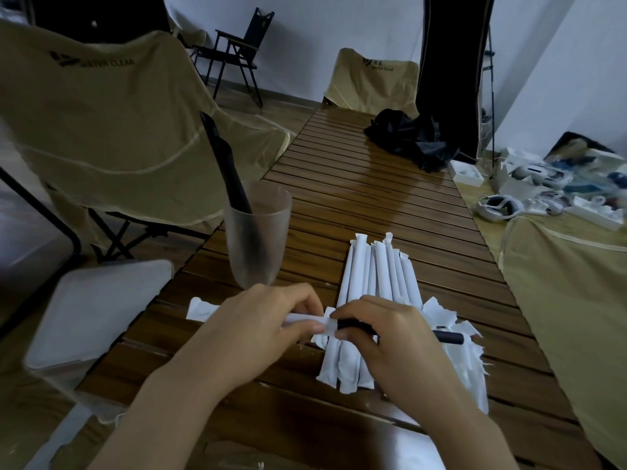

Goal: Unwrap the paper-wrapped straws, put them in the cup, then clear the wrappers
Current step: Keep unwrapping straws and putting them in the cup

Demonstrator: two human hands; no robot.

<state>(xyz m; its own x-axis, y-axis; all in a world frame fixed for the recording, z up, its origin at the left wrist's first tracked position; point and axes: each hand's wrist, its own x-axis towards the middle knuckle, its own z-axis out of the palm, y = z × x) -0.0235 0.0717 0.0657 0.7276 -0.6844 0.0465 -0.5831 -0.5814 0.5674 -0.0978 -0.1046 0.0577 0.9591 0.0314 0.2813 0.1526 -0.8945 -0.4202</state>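
My left hand fingers pinching the paper wrapper, my right hand fingers gripping the black straw, wrapped straws beyond them on the tabletop

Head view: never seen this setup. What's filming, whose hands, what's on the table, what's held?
One camera, worn on a person's head, looks down at their own bare hands. No robot. On the slatted wooden table lies a pile of paper-wrapped straws with torn wrappers beside it, and a frosted cup that has black straws in it. The left hand pinches the paper wrapper; the right hand grips the black straw coming out of it.
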